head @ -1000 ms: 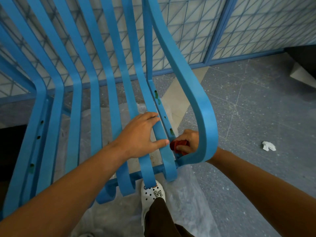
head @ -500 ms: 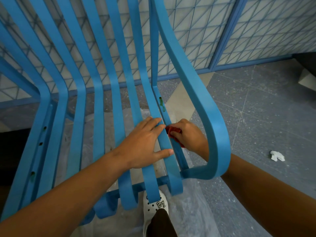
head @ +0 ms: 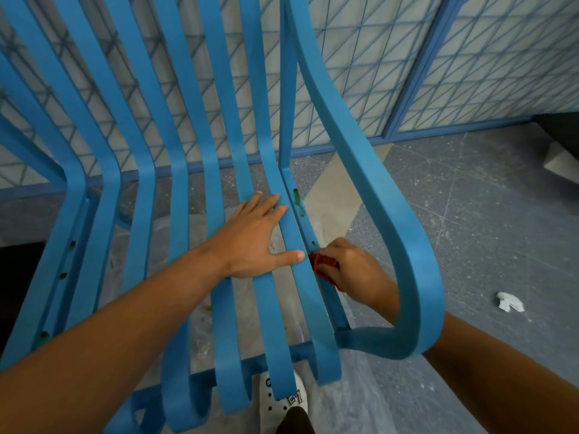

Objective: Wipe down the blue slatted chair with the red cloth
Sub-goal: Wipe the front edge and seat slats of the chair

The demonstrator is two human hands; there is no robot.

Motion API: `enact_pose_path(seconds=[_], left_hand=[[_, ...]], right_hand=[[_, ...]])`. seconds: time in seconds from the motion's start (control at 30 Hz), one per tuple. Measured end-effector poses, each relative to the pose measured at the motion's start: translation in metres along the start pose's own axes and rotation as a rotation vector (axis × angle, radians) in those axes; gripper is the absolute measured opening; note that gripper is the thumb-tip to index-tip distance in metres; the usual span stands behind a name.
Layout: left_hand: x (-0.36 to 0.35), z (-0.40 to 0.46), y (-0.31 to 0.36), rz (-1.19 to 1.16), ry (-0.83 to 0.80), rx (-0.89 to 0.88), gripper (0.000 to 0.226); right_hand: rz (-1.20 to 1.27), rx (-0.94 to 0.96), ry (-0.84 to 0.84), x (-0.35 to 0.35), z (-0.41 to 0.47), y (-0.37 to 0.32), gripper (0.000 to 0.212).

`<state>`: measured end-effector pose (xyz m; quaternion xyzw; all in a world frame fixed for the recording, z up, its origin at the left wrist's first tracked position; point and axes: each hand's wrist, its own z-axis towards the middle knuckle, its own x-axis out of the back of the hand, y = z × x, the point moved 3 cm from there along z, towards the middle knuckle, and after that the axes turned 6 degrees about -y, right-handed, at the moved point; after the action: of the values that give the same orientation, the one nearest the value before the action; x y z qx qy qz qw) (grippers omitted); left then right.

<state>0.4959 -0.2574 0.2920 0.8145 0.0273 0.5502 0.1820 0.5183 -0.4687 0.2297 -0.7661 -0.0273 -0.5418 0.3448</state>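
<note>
The white perforated clog [head: 282, 399] shows black digits, partly hidden by a slat. The blue slatted chair [head: 369, 195] has smooth, matte, curved slats and a looping armrest. The left hand [head: 253, 242] lies flat and released on the seat slats. The right hand [head: 354, 270] clenches the crumpled red cloth [head: 324, 266] against the seat's right edge rail, inside the armrest loop. A crumpled white scrap [head: 509, 302] lies on the speckled grey floor [head: 485, 220].

The left hand [head: 250, 242] lies flat, fingers spread, arm outstretched. The right hand [head: 351, 270] is curled closed, its wrist bent.
</note>
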Motion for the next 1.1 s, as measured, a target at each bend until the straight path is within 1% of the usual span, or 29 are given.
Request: enact_pose_path(seconds=[0.17, 0.4, 0.53, 0.67, 0.83, 1.03, 1.1], left_hand=[[0.006, 0.014, -0.013, 0.008, 0.0, 0.008, 0.109], [0.012, 0.027, -0.022, -0.001, -0.001, 0.017, 0.109], [0.012, 0.03, -0.024, -0.006, 0.009, 0.017, 0.109], [0.012, 0.029, -0.024, 0.0, 0.007, 0.015, 0.109], [0.012, 0.029, -0.024, -0.001, 0.007, 0.011, 0.112], [0.013, 0.029, -0.023, 0.004, 0.001, 0.009, 0.108], [0.013, 0.029, -0.023, 0.005, 0.0, 0.008, 0.107]], right_hand=[[0.018, -0.017, 0.054, 0.007, 0.054, -0.001, 0.022], [0.035, -0.058, 0.082, 0.019, 0.116, -0.002, 0.022], [0.059, -0.074, 0.086, 0.016, 0.109, -0.004, 0.024], [0.097, -0.047, 0.077, 0.011, 0.084, -0.002, 0.02], [0.082, -0.011, 0.046, 0.003, 0.062, 0.002, 0.023], [-0.01, -0.004, 0.053, 0.004, 0.077, 0.003, 0.022], [-0.048, 0.003, 0.08, 0.005, 0.088, 0.004, 0.022]])
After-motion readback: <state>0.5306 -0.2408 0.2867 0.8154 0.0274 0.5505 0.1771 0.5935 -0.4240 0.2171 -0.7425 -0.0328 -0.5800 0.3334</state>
